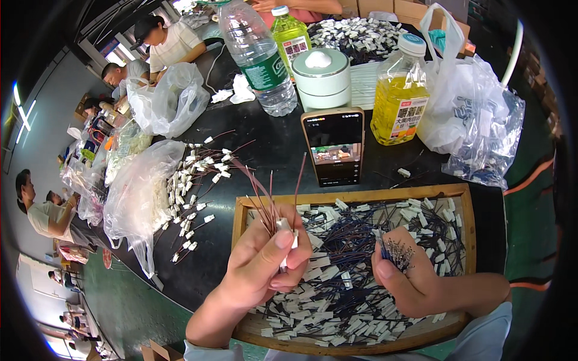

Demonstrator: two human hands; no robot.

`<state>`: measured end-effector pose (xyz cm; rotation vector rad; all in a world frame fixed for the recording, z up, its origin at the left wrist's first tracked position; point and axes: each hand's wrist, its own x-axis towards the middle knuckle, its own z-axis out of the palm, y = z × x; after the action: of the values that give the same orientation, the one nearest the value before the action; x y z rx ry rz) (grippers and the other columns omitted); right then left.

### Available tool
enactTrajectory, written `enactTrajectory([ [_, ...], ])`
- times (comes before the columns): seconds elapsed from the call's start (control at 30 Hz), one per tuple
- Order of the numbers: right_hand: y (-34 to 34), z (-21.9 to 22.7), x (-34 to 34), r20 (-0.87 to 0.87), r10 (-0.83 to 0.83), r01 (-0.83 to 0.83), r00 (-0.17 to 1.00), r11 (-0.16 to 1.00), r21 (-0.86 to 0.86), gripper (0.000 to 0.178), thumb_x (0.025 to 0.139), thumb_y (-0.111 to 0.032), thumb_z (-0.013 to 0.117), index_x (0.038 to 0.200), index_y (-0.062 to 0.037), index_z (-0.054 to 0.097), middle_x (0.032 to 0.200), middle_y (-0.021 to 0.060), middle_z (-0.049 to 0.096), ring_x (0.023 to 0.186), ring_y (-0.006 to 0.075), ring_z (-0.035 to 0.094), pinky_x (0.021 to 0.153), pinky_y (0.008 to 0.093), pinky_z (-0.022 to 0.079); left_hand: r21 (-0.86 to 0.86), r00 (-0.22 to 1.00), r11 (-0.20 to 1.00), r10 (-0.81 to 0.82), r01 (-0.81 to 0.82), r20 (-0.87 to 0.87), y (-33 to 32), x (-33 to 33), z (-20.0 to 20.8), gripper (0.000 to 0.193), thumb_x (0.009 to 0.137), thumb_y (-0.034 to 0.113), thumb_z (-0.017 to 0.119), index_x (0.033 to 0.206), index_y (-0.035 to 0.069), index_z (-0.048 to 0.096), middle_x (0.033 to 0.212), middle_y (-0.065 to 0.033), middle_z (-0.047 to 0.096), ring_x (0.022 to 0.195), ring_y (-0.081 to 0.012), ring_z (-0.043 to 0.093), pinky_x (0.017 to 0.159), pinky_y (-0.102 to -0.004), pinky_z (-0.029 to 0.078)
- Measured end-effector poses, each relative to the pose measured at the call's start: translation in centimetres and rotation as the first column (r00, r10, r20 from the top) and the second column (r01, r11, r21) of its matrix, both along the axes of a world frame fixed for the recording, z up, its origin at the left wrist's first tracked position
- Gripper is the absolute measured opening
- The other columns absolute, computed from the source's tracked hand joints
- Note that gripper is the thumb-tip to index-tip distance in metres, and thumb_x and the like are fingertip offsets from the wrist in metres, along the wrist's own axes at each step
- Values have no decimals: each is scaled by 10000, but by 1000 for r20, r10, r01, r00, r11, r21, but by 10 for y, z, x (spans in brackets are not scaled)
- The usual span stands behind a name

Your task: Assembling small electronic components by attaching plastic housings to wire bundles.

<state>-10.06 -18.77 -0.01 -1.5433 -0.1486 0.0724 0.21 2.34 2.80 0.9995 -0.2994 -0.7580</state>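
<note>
My left hand (263, 256) is closed around several white connectors (287, 240), with brown wires (265, 201) sticking up out of the grip. To its right, my right hand (409, 280) is wrapped around a bundle of dark blue wires whose bare metal-tipped ends (398, 254) fan out above the fist. Both hands are held over a wooden-framed tray (471, 240). Inside the tray lie many white connectors with dark wires (343, 234). How many pieces each hand holds cannot be made out.
A phone (335, 147) leans upright behind the tray against a pale green canister (322, 78). Bottles (402, 90) and plastic bags (475, 114) stand around it. Loose connectors (195, 180) lie left, beside a filled bag (141, 198). Other people (171, 45) sit further off.
</note>
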Motion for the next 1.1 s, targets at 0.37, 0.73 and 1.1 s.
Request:
enactTrajectory([
  [0.37, 2, 1, 10, 214, 15, 9, 977, 994, -110, 167, 805, -152, 714, 852, -8, 644, 684, 75, 643, 526, 149, 589, 482, 250, 432, 403, 778, 906, -159, -130, 608, 0, -23, -4, 233, 941, 195, 496, 1008, -28, 489, 790, -66, 529, 653, -65, 449, 597, -200, 380],
  [0.73, -1, 12, 6, 167, -57, 79, 984, 989, -129, 134, 804, -120, 705, 854, -3, 662, 691, 71, 659, 563, 64, 580, 499, 216, 444, 423, 699, 900, -236, -104, 675, -1, -23, -5, 170, 917, 71, 511, 1065, -9, 537, 906, -113, 621, 749, -174, 616, 675, -272, 467],
  [1.1, -4, 6, 8, 126, 11, 2, 992, 995, -100, 108, 791, -111, 702, 815, -15, 658, 649, 52, 631, 502, 69, 522, 457, 227, 408, 442, 532, 886, -311, -137, 787, -9, -24, -8, 169, 869, 8, 534, 1037, -6, 526, 797, -114, 599, 626, -125, 537, 567, -239, 415],
])
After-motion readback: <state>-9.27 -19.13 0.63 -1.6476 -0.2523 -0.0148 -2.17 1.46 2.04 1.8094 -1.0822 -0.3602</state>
